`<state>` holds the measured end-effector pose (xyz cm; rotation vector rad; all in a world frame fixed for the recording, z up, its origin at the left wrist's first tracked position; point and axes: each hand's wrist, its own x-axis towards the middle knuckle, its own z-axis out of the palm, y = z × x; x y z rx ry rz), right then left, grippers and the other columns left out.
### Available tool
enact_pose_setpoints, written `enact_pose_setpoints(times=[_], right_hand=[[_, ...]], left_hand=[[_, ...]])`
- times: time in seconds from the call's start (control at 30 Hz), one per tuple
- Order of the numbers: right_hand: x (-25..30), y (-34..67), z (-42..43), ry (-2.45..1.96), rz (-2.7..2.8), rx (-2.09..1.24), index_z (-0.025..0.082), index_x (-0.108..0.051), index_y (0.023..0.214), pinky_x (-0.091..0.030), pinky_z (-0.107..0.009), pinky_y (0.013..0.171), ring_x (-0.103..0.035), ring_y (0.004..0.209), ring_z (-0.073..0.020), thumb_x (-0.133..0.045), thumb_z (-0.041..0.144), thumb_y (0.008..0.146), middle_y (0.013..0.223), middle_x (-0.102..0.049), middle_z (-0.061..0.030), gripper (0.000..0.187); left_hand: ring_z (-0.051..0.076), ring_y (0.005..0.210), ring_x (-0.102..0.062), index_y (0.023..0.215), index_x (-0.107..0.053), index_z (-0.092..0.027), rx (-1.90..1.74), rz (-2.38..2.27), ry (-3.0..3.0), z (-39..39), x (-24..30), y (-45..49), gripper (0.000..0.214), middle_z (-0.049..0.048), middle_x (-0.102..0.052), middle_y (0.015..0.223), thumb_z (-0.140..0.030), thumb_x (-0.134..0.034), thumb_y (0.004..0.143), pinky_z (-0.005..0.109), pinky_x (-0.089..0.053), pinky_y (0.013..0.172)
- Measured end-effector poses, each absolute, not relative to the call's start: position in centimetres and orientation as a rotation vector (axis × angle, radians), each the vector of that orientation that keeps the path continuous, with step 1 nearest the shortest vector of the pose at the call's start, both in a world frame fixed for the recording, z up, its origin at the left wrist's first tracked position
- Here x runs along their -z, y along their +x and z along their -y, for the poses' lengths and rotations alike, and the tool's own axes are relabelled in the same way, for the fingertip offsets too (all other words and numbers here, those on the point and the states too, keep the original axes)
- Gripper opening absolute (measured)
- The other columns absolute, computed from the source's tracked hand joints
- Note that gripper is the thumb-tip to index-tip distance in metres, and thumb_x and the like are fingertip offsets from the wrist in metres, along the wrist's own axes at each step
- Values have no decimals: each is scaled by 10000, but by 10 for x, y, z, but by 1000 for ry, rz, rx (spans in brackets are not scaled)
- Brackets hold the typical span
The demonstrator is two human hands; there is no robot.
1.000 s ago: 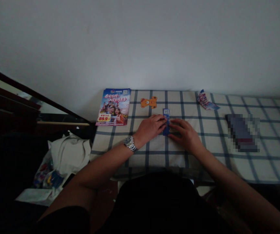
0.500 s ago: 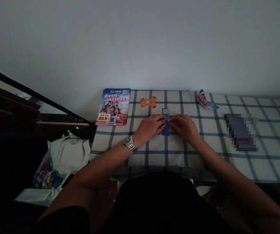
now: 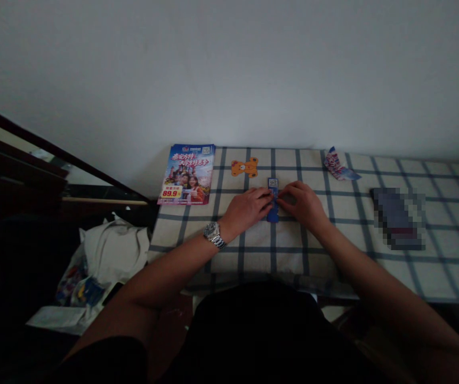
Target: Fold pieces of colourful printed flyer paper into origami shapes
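A narrow blue strip (image 3: 273, 214) lies on a checked cloth (image 3: 289, 248), toward three o'clock from the centre of my view. I judge it to be folded paper: very light, stiffer along its folds than across its face, a little slick, and easily creased or torn. I would steady it flat and pinch a long edge between thumb and forefinger. Its long axis runs from twelve to six o'clock, with the end bearing a QR code (image 3: 273, 183) pointing to twelve.

At the strip's nine o'clock, my left hand (image 3: 249, 209) rests with its fingers together, their tips overlapping the strip; I cannot tell whether they grip it. At its three o'clock, my right hand (image 3: 305, 205) has thumb and forefinger bent toward the opposite edge; whether they pinch it, I cannot tell.

A bear cutout (image 3: 244, 167) sits between ten and eleven o'clock from the strip, crumpled paper (image 3: 338, 166) at two.
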<state>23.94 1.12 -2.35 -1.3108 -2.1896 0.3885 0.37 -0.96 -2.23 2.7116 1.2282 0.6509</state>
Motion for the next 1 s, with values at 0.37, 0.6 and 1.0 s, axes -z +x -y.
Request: enact_pose_setpoints(times=[0.37, 0.6, 1.0], right_hand=[[23, 249, 20, -1219, 2319, -340, 258, -684, 1393, -539, -609, 1087, -639, 1256, -374, -808, 320, 889, 1378, -668, -141, 523], [23, 251, 28, -1186, 2352, -318, 239, -645, 1464, -525, -627, 1114, -615, 1310, -389, -796, 329, 905, 1441, -639, -168, 587], [16, 244, -3, -1269, 2207, -387, 237, -751, 1056, -569, -464, 930, -708, 1022, -295, -656, 313, 994, 1063, -748, -88, 137]], left_hand=[[236, 1188, -659, 1328, -710, -191, -664, -1223, 2721, 10, 24, 4, 321, 77, -679, 1383, -342, -578, 1078, 374, -615, 930], [237, 1190, -661, 1321, -710, -186, -671, -1226, 2717, 10, 26, 4, 314, 73, -680, 1386, -338, -574, 1082, 376, -617, 932], [238, 1178, -666, 1318, -717, -188, -668, -1217, 2719, 8, 26, 4, 315, 74, -681, 1385, -342, -581, 1079, 389, -622, 940]])
